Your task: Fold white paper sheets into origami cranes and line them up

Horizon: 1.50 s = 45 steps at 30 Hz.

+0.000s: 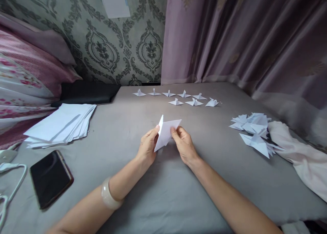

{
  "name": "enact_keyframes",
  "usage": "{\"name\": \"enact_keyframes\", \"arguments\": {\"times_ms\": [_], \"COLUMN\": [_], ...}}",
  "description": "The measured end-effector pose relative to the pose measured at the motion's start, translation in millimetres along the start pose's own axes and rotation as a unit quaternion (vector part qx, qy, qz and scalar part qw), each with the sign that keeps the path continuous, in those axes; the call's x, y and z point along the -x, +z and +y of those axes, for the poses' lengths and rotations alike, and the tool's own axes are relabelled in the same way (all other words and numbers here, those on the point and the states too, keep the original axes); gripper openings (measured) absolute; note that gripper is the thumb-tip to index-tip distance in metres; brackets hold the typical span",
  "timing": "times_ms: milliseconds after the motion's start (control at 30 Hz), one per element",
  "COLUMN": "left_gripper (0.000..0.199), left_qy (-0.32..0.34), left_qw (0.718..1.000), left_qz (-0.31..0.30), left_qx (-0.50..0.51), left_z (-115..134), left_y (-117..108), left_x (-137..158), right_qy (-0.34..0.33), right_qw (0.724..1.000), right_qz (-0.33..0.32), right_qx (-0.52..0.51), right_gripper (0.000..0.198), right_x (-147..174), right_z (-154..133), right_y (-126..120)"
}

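A folded sheet of white paper (167, 131) is held up over the middle of the table, with one narrow flap standing up on its left side. My left hand (148, 144) grips its left edge, thumb in front and fingers partly hidden behind. The right edge is pinched by my right hand (184, 143), thumb on the near face and fingers curled behind. Beyond my hands, several folded paper cranes (169, 93) stand in two rows near the table's far side.
At left lie a stack of white paper (61, 123), a black tablet or phone (51, 178) and a white cable (19, 183). A black flat case (89, 92) is behind the stack. Folded paper pieces (251, 125) pile up at right beside a pale cloth (298, 152). Grey cloth covers the table (114, 121).
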State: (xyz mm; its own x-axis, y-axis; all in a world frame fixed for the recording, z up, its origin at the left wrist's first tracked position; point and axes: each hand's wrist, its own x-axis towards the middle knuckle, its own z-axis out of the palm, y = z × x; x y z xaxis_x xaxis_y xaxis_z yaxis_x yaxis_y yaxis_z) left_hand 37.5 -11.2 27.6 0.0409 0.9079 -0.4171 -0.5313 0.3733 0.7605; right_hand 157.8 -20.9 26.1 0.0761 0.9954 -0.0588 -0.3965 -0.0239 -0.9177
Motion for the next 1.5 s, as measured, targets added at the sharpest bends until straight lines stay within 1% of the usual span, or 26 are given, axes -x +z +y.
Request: {"name": "enact_keyframes", "arguments": {"times_ms": [67, 133, 200, 267, 433, 500, 567, 700, 767, 800, 900, 967, 1100, 1233, 1400, 1500], "left_gripper": [0.036, 0.036, 0.038, 0.038, 0.032, 0.029, 0.029, 0.031, 0.03, 0.029, 0.028, 0.028, 0.029, 0.031, 0.03, 0.029], "left_qy": [0.006, 0.008, 0.003, -0.001, 0.008, 0.012, 0.01, 0.009, 0.022, 0.031, 0.067, 0.098, 0.17, 0.206, 0.243, 0.246], "left_qw": [1.0, 0.999, 0.998, 0.998, 0.998, 0.999, 0.999, 0.999, 0.999, 0.998, 0.995, 0.992, 0.981, 0.971, 0.96, 0.96], "left_qz": [0.013, 0.028, 0.039, 0.045, 0.044, 0.038, 0.031, 0.036, 0.048, 0.054, 0.069, 0.074, 0.062, 0.06, 0.062, 0.049], "left_qx": [0.008, 0.028, 0.046, 0.053, 0.038, 0.03, 0.02, 0.009, 0.007, 0.004, -0.009, -0.024, -0.073, -0.107, -0.127, -0.125], "left_z": [1.3, 3.1, 4.5, 4.7, -1.0, -4.2, -7.2, -10.8, -10.7, -10.2, -7.5, -5.6, -4.8, -6.7, -4.9, -1.5], "left_y": [-1.2, -3.3, -5.5, -7.1, -5.8, -3.7, -1.5, 0.7, 0.4, 0.0, -1.0, -1.1, -0.3, -0.6, -2.3, -5.6], "left_x": [-2.9, -7.1, -11.0, -13.6, -12.2, -9.4, -6.4, -2.6, -2.2, -2.2, -1.6, -0.4, 1.3, -0.1, -1.6, -4.1], "right_qy": [0.017, 0.037, 0.057, 0.074, 0.092, 0.083, 0.067, 0.023, 0.0, -0.006, 0.009, 0.026, 0.053, 0.075, 0.047, 0.019], "right_qw": [0.999, 0.995, 0.989, 0.987, 0.982, 0.982, 0.987, 0.997, 0.998, 0.999, 1.0, 0.999, 0.998, 0.997, 0.999, 0.999], "right_qz": [-0.027, -0.061, -0.086, -0.094, -0.103, -0.098, -0.079, -0.002, 0.034, 0.041, 0.015, -0.007, -0.027, -0.015, -0.013, 0.021], "right_qx": [-0.017, -0.069, -0.105, -0.111, -0.127, -0.135, -0.125, -0.08, -0.051, -0.034, 0.012, 0.022, -0.006, -0.03, -0.005, 0.038], "right_gripper": [0.025, 0.024, 0.029, 0.032, 0.023, 0.022, 0.025, 0.03, 0.029, 0.028, 0.027, 0.031, 0.036, 0.035, 0.023, 0.023], "right_x": [1.0, 2.1, 3.2, 4.2, 6.9, 8.0, 8.6, 6.6, 5.1, 4.8, 6.4, 8.6, 10.3, 9.1, 7.2, 3.5], "right_z": [-1.5, -5.7, -10.4, -13.6, -14.6, -14.2, -12.9, -5.4, -1.2, 0.1, 0.4, -1.4, -4.2, -6.5, -6.9, -6.4], "right_y": [-0.9, -2.5, -4.1, -5.0, -1.4, 2.0, 5.2, 5.7, 3.3, 2.2, 1.2, 2.9, 6.4, 6.5, 5.6, 1.4]}}
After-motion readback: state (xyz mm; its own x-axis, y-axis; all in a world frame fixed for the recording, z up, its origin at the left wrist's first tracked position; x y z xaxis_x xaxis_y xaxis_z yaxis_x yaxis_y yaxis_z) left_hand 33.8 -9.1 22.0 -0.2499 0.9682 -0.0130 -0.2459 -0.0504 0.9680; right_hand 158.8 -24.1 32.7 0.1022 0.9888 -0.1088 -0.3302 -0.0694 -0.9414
